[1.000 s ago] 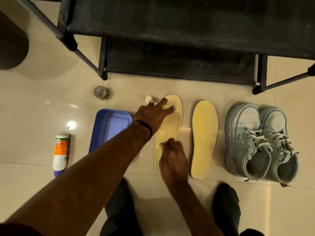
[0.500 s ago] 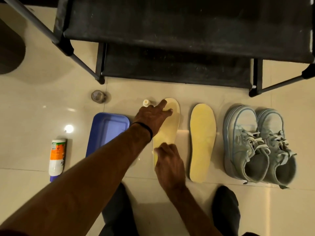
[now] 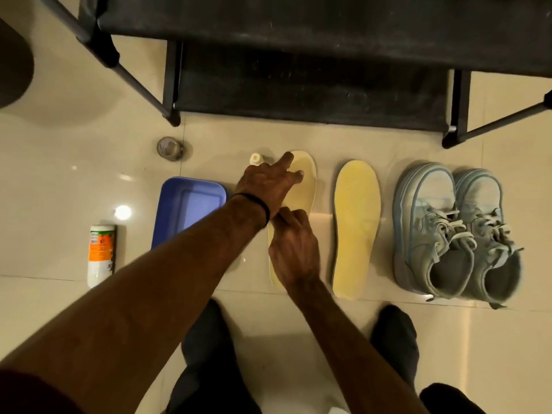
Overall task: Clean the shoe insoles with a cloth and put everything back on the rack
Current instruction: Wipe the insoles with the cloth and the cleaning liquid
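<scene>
Sliding up the insole [image 3: 300,186] on the floor [image 3: 59,162], the right hand [image 3: 294,249], curled on something I cannot make out, nears the left hand [image 3: 265,182], spread flat pinning that thin, floppy, light foam best lifted by its edge.

Bare floor [image 3: 325,234] between 2 insoles [image 3: 355,228]; rack [image 3: 298,85] behind, shoes [image 3: 454,231] rightward.

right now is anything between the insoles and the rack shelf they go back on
Nothing visible: bare floor lies between both insoles and the rack. Both hands, left and right, rest on the left insole.
</scene>
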